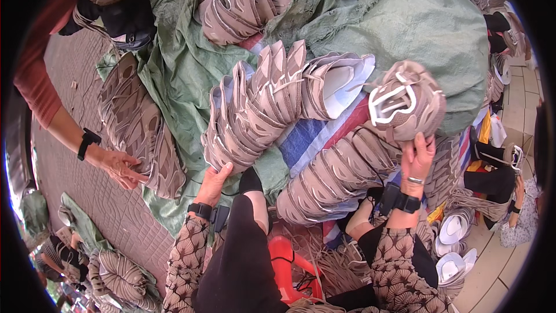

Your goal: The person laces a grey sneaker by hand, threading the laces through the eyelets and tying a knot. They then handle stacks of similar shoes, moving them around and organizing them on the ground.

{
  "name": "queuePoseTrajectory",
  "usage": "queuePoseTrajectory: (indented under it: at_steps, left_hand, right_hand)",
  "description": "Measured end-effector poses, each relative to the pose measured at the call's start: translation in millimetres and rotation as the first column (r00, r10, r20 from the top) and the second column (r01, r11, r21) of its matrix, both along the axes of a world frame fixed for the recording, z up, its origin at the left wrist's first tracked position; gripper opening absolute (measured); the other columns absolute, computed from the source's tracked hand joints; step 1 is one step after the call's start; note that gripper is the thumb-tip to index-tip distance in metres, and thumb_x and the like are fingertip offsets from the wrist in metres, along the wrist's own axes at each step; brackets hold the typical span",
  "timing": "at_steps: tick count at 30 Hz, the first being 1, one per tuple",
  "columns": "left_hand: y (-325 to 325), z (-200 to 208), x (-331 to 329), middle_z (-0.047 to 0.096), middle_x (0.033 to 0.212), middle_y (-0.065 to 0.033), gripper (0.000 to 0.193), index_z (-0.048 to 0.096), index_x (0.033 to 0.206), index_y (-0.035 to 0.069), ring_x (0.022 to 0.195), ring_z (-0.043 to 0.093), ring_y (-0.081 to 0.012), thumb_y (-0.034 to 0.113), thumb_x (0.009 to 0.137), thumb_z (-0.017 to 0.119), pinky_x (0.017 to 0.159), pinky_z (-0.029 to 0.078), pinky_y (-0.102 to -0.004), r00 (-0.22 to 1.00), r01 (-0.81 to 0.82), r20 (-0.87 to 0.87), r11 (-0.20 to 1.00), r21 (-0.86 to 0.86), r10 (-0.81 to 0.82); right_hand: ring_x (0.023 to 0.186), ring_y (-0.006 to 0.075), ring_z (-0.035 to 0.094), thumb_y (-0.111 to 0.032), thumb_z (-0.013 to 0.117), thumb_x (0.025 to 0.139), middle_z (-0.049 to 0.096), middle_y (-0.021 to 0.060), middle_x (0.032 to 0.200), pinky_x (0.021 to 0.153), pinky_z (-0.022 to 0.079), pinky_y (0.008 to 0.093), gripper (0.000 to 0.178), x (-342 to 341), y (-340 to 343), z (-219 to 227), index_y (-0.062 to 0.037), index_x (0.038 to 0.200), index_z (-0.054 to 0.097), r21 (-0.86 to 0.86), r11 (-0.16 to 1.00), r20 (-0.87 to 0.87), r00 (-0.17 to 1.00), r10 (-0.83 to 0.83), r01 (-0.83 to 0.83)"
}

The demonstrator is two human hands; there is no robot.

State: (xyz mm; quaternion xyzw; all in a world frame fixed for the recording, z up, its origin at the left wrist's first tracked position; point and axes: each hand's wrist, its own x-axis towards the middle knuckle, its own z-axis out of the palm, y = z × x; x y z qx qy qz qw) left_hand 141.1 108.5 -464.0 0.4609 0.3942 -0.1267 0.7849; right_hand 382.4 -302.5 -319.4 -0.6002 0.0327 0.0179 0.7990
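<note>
My left hand (215, 185) grips the near left end of a nested stack of brown shoe uppers (260, 101), its thumb on top and its other fingers partly hidden. White lining shows at the stack's far right end. My right hand (418, 159) is closed on the lower edge of a single brown shoe upper (410, 101) with a white-edged lace opening. That upper is raised above the right end of a second nested stack of uppers (333, 177), which lies in front of me between my hands.
Green woven sheeting (428, 35) and a striped blue, red and white sheet (307, 142) lie beneath the stacks. At left, another person's hand (116, 165) touches another stack (139, 122). A red plastic stool (284, 266) and loose laces (333, 255) are near my legs.
</note>
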Motion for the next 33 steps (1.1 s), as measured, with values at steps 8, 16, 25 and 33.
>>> queuePoseTrajectory:
  at_steps: [8, 16, 25, 33]
  left_hand:
    - [-3, 5, 2, 0.062, 0.115, 0.0005, 0.045, 0.057, 0.122, 0.004, 0.102, 0.055, -0.0097, 0.030, 0.088, 0.070, 0.094, 0.040, -0.0283, 0.999, -0.028, -0.020, 1.000, -0.001, 0.028]
    - [-4, 9, 5, 0.061, 0.120, -0.0045, 0.053, 0.054, 0.127, 0.000, 0.109, 0.054, -0.0125, 0.032, 0.087, 0.069, 0.098, 0.039, -0.0296, 0.999, -0.004, -0.054, 1.000, 0.020, 0.005]
    - [-5, 5, 4, 0.060, 0.120, -0.0046, 0.054, 0.052, 0.129, -0.001, 0.108, 0.054, -0.0125, 0.030, 0.088, 0.069, 0.098, 0.039, -0.0292, 1.000, -0.004, -0.027, 0.999, 0.039, 0.005]
    - [-1, 7, 2, 0.059, 0.124, -0.0070, 0.059, 0.049, 0.131, -0.002, 0.113, 0.052, -0.0146, 0.031, 0.087, 0.070, 0.101, 0.037, -0.0299, 0.999, 0.000, -0.046, 1.000, -0.014, 0.000]
  right_hand:
    - [0.057, 0.0037, 0.040, -0.002, 0.059, 0.091, 0.059, 0.0005, 0.086, 0.047, 0.030, 0.0198, 0.020, 17, 27, 65, -0.0001, 0.110, 0.058, -0.412, 0.840, 0.428, 0.889, -0.164, 0.354]
    - [0.057, 0.0031, 0.040, -0.006, 0.060, 0.091, 0.058, -0.0008, 0.085, 0.047, 0.031, 0.0195, 0.022, 8, 33, 52, -0.0010, 0.113, 0.059, -0.411, 0.847, 0.313, 0.925, -0.216, 0.336]
    - [0.054, 0.0026, 0.036, -0.007, 0.058, 0.093, 0.057, -0.0035, 0.085, 0.047, 0.030, 0.0190, 0.022, -3, 59, 37, -0.0020, 0.115, 0.058, -0.426, 0.878, 0.122, 0.976, -0.183, 0.218]
    - [0.058, 0.0024, 0.040, -0.007, 0.060, 0.092, 0.060, -0.0013, 0.090, 0.048, 0.031, 0.0183, 0.025, -5, 57, 23, -0.0001, 0.116, 0.059, -0.445, 0.880, 0.095, 0.986, -0.135, 0.163]
